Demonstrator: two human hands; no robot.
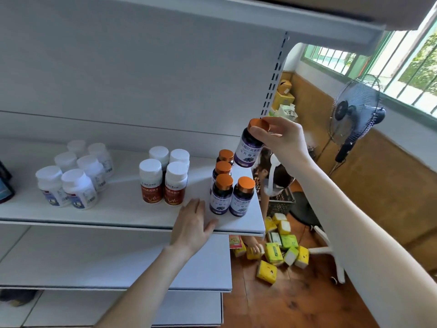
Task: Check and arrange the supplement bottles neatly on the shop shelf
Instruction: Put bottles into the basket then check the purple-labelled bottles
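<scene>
Here, a purple bottle (pixel 248 151) is pinched by its orange cap in the right hand (pixel 282 138), whose fingers are curled round the cap. It is held tilted in the air above the right end of the shelf (pixel 123 210). The left hand (pixel 191 224) is laid flat on the shelf's front edge, fingers straight, with nothing gripped. Just beside it, four more purple bottles (pixel 222 197) are stood upright. Red-label bottles (pixel 163 183) are grouped near them, and white bottles (pixel 74 181) farther along. Yellow packs (pixel 274 253) are scattered on the floor.
</scene>
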